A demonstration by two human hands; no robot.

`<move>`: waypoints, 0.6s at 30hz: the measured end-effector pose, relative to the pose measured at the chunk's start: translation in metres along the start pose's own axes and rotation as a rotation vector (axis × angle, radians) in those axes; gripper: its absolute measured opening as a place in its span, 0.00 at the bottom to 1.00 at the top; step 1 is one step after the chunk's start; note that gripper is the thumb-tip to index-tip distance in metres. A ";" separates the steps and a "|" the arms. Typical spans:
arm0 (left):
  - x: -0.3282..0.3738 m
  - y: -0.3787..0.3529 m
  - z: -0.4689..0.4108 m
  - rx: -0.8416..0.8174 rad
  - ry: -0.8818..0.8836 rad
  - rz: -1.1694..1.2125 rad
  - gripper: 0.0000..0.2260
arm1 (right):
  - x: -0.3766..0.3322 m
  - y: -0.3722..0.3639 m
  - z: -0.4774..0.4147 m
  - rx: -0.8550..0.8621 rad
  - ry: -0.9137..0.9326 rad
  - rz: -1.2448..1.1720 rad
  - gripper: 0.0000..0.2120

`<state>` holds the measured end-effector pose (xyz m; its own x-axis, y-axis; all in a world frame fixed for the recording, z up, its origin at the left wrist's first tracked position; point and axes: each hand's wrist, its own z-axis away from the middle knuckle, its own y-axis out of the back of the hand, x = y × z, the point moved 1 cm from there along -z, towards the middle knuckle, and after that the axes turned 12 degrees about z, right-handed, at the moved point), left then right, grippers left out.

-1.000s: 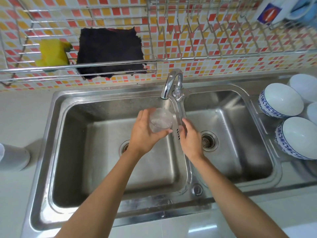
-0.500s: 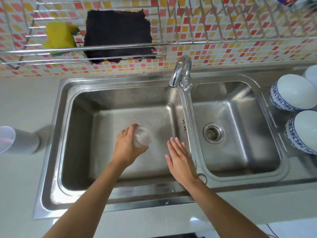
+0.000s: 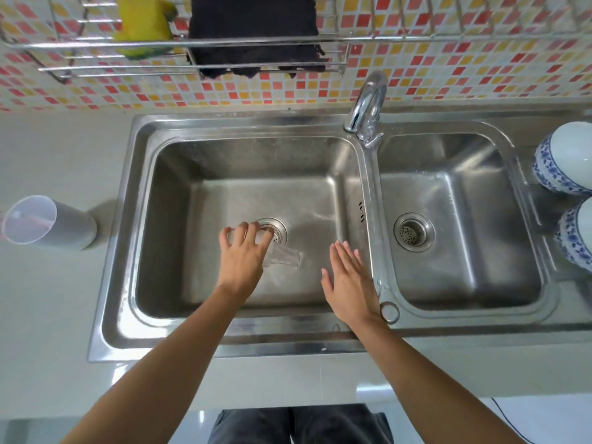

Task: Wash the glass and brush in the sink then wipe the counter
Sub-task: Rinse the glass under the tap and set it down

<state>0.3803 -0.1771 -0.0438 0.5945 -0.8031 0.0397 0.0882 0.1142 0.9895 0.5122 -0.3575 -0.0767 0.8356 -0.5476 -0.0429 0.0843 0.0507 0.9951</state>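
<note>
In the head view, the left hand point(image 3: 245, 251) is reaching down into the left basin of the steel sink point(image 3: 128, 219), near the middle of the frame. Its fingers are spreading and curling over the top of the clear glass point(image 3: 283, 254), which is lying low on the basin floor just beside the left drain point(image 3: 277, 232). The glass is blurred and see-through, so I cannot tell whether the grip is closing on it or only resting against it. The right hand point(image 3: 349, 280) is hovering flat over the right part of the same basin, fingers straight and together, palm down, its grip fully open and holding nothing. It is sitting close to the ridge dividing the two basins.

The tap point(image 3: 368, 100) is standing at the back of that ridge, its spout arching toward the left basin. The right basin is showing its own drain point(image 3: 413, 232). On the worktop point(image 3: 57, 315) at the left of the frame, a translucent cup point(image 3: 48, 224) is lying on its side. At the right edge, two blue-and-white bowls point(image 3: 563, 158) are leaning on the draining area. At the top of the frame, a wire rack point(image 3: 192, 44) is carrying a yellow sponge point(image 3: 144, 24) and a dark cloth point(image 3: 253, 30) against the mosaic-tiled wall.
</note>
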 end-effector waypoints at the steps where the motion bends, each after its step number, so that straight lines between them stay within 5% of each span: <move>1: 0.000 0.000 0.001 0.012 -0.025 -0.045 0.35 | 0.000 0.000 0.000 -0.002 0.000 0.005 0.25; 11: -0.009 0.017 0.008 -0.055 -0.237 -0.374 0.35 | -0.001 0.002 0.001 0.011 0.000 -0.009 0.25; 18: -0.015 0.024 0.032 0.165 0.013 -0.086 0.36 | -0.001 0.003 0.001 0.000 0.013 0.011 0.26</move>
<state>0.3481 -0.1815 -0.0161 0.6010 -0.7979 -0.0464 0.0071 -0.0527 0.9986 0.5111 -0.3578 -0.0736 0.8437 -0.5358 -0.0336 0.0756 0.0565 0.9955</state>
